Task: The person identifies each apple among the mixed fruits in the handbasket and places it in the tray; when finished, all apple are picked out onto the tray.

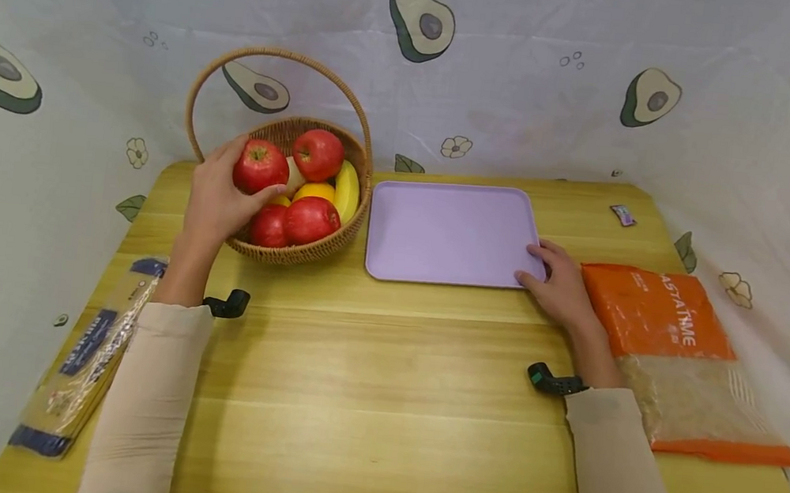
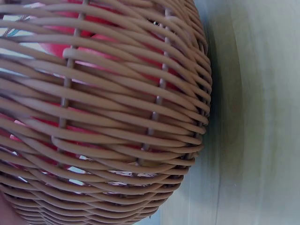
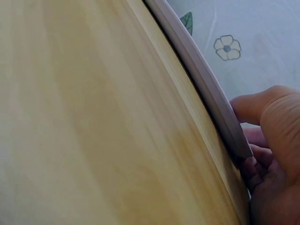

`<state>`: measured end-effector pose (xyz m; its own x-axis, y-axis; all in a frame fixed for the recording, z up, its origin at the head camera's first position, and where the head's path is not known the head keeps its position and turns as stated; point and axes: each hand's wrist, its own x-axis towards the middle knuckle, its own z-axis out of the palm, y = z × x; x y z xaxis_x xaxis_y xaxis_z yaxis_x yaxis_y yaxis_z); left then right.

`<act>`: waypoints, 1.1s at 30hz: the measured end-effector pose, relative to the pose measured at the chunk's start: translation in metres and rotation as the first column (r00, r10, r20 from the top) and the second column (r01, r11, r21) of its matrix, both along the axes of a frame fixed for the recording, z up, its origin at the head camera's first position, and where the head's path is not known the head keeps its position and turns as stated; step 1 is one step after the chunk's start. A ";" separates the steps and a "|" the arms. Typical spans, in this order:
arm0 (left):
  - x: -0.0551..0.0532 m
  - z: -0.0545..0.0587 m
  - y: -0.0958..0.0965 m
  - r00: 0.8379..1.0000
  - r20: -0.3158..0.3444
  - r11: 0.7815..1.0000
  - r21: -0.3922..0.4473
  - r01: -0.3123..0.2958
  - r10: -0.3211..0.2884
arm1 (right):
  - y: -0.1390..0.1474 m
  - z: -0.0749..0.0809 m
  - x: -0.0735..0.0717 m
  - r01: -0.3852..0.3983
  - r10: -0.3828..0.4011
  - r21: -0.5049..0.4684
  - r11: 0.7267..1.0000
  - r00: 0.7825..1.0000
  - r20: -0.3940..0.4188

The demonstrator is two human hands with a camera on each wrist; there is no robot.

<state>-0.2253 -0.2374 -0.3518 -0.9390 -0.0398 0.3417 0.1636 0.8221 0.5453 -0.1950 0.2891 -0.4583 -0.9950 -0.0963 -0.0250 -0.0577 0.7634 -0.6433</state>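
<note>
My left hand [image 1: 217,196] grips a red apple [image 1: 261,166] at the left side of the wicker basket [image 1: 309,252], thumb on one side and fingers on the other. More fruit fills the basket: a second red apple [image 1: 318,155] at the back, two at the front, a banana [image 1: 346,193] and yellow fruit [image 1: 316,191] between them. The left wrist view shows the basket's woven wall [image 2: 108,117] close up, red showing through its gaps. At the near right corner of the lilac tray [image 1: 449,236], my right hand [image 1: 557,286] holds the rim [image 3: 213,96] between thumb and fingers.
An orange-and-clear bag [image 1: 677,361] lies beside my right forearm, and a long clear-and-blue packet [image 1: 94,360] by my left. A small purple wrapper [image 1: 622,215] is at the back right of the wooden table [image 1: 380,404]. Avocado-print cloth [image 1: 510,91] surrounds the table.
</note>
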 end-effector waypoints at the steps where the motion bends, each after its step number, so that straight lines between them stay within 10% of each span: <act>1: 0.000 -0.001 0.000 1.000 -0.002 1.000 0.000 0.000 0.000 | 0.000 0.000 0.000 -0.001 0.001 0.002 1.000 1.000 -0.001; 16: 0.008 -0.002 0.010 1.000 -0.024 1.000 0.023 0.015 -0.014 | 0.000 0.000 0.001 0.000 -0.001 0.043 0.999 1.000 0.022; 33: 0.018 0.007 0.050 0.993 -0.102 0.969 0.235 0.074 -0.051 | -0.002 0.002 0.006 0.011 -0.011 0.036 0.999 1.000 0.004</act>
<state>-0.2074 -0.1878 -0.3443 -0.9062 -0.0728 0.4166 0.2708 0.6568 0.7038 -0.1892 0.2875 -0.4566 -0.9959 -0.0846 -0.0325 -0.0467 0.7866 -0.6157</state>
